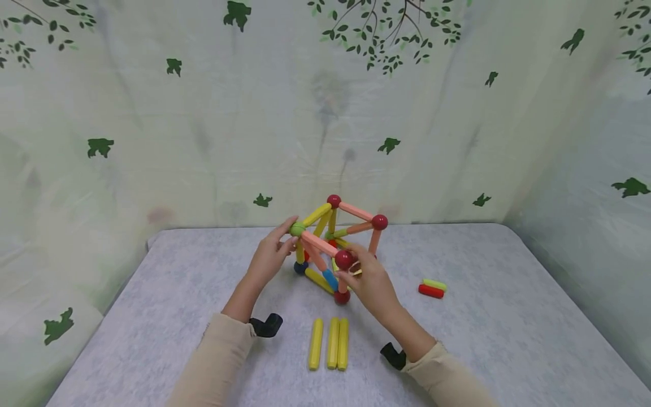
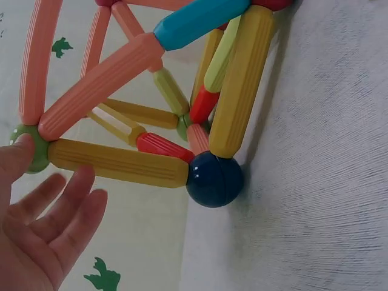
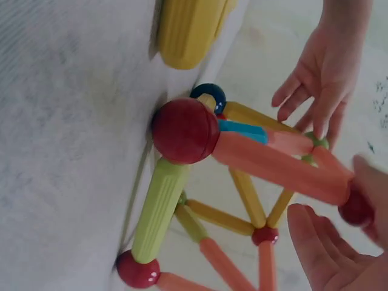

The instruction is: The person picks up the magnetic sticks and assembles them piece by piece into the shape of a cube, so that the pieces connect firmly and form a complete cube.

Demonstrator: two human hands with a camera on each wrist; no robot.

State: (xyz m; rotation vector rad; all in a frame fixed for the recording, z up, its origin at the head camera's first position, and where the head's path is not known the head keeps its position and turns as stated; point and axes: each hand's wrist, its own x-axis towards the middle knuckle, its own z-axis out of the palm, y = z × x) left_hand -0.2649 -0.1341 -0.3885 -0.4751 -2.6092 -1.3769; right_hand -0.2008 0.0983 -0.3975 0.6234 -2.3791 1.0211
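Observation:
A frame of magnetic building sticks and balls [image 1: 318,244] stands on the table, box-like with slanted braces. Thumb and index finger of my left hand [image 1: 269,257] pinch the green ball [image 2: 37,148] at its upper left corner; the other fingers are spread loosely under a yellow stick [image 2: 121,162]. My right hand [image 1: 373,282] holds the dark red ball [image 1: 343,260] at the upper front corner between thumb and finger. A salmon stick [image 1: 319,243] joins these two balls. Below it a brace of salmon and blue sticks [image 2: 203,23] slants down to the lower red ball [image 1: 342,297]. A dark blue ball [image 2: 215,179] forms another lower corner.
Three yellow sticks [image 1: 316,345] lie side by side in front of the frame. To the right, a short red stick [image 1: 431,291] and a light green stick [image 1: 434,284] lie together. A patterned curtain [image 1: 229,141] hangs behind the table.

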